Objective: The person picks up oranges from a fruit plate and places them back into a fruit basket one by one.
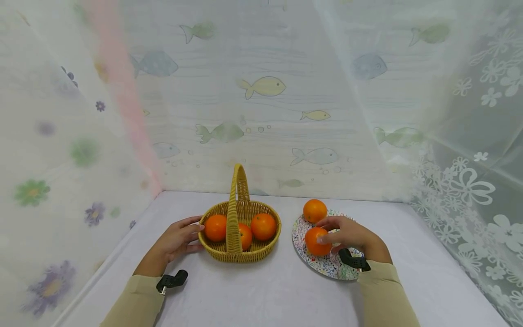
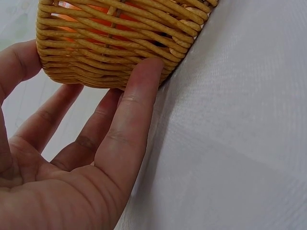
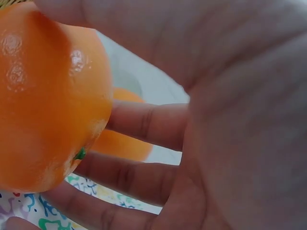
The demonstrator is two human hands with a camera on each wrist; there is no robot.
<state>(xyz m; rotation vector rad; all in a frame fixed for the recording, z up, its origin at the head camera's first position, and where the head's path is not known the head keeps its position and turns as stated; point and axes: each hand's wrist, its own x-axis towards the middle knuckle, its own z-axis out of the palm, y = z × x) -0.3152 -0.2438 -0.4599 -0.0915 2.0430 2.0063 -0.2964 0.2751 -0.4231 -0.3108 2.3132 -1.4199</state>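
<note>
My right hand (image 1: pixel 347 234) holds an orange (image 1: pixel 318 241) over a round plate with a colourful squiggle pattern (image 1: pixel 302 247). In the right wrist view, the thumb lies on top of this orange (image 3: pixel 48 105) and the fingers reach along its side. A second orange (image 1: pixel 314 210) sits at the plate's back edge. To the left stands a yellow wicker basket (image 1: pixel 241 257) with a tall handle. Inside it are three oranges (image 1: pixel 263 226), one partly hidden by the handle. My left hand (image 1: pixel 177 238) touches the basket's left side with fairly straight fingers, fingertips against the weave (image 2: pixel 105 48).
A white cloth covers the table (image 1: pixel 261 295). Behind it hangs a sheer curtain with fish prints (image 1: pixel 267 86); floral curtains (image 1: pixel 53 286) close off both sides. Each wrist wears a small black camera (image 1: pixel 172 280).
</note>
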